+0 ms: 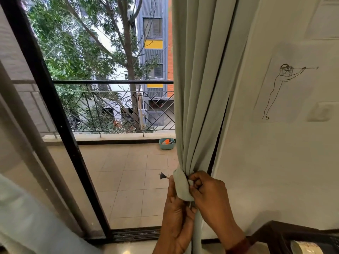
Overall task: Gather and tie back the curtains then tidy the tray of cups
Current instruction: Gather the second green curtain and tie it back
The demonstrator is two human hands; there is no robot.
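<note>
A glass balcony door (55, 107) opens on a railing (113, 82) and trees (73, 43), with a white wall (275, 171) bearing a line drawing (282, 88) to its right. From the head camera, the grey-green curtain (198, 88) hangs bunched at the door's edge, cinched low by a matching tie-back (181, 187). The left hand (176, 222) has its grip clamped round the cloth just under the band, probably to hold the folds bundled, while the right hand (211, 193) pinches the tie-back to fasten it; no tray of cups plainly shows

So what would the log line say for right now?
step: tying back | left hand: grips gathered pale green fabric curtain | right hand: pinches matching fabric band round it
</note>
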